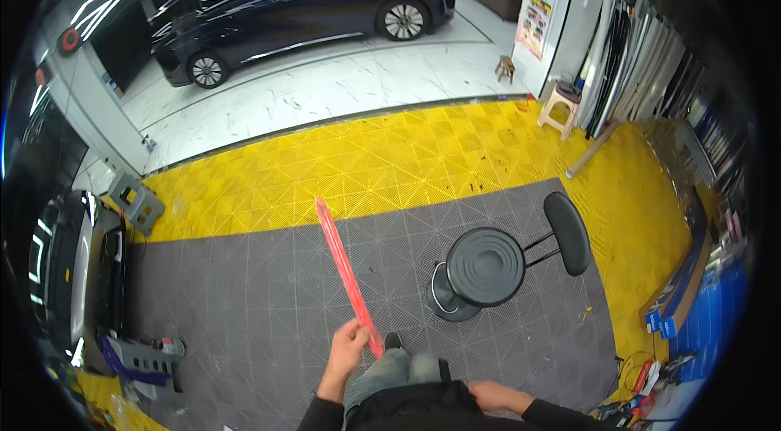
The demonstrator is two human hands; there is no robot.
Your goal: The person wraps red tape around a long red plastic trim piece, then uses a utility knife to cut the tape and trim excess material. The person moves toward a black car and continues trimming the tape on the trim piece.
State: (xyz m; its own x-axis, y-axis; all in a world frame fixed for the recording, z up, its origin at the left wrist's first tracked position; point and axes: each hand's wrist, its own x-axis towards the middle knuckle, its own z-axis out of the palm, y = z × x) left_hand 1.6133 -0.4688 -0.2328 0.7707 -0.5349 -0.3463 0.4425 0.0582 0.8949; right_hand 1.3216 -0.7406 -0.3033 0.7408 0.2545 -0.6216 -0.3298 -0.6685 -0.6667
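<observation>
My left hand [350,342] is closed around the lower part of a long, narrow red strip [342,267]. The strip looks shiny, like plastic, and reaches up and away from me over the floor. Its lower end passes beside my trouser leg. Close to my waist, my right hand [490,396] rests by the dark clothing on the right. Its fingers are mostly out of sight, and whether they grip anything does not show.
A black wheeled-look stool [486,267] with a backrest stands ahead right. Grey floor tiles [236,301] meet yellow ones [382,150]. A dark car [301,12] is parked beyond. Rolls [622,65] lean at far right; grey step stools [137,202] stand left, near another vehicle [85,268].
</observation>
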